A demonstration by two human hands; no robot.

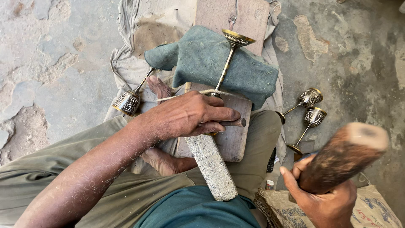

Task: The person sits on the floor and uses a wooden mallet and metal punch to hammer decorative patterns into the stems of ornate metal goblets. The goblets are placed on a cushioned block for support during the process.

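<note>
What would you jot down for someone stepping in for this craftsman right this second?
Left hand: pressed down on a small chisel and the goblet tied by string to the wooden board.
Right hand: gripping a raised wooden mallet, clear of the work.
Green cloth pads the goblet's stem.
Done, by appearance: one engraved goblet lies at left, two engraved goblets on the floor at right.
Left: the goblet under the hand; its progress is hidden.

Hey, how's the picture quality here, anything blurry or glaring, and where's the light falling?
Head view: the wooden mallet in the right hand is blurred; the left hand and the goblet under it are sharp. Even daylight, soft shadows, small glints on the two goblets on the floor; edges bend slightly from the wide lens.
</note>
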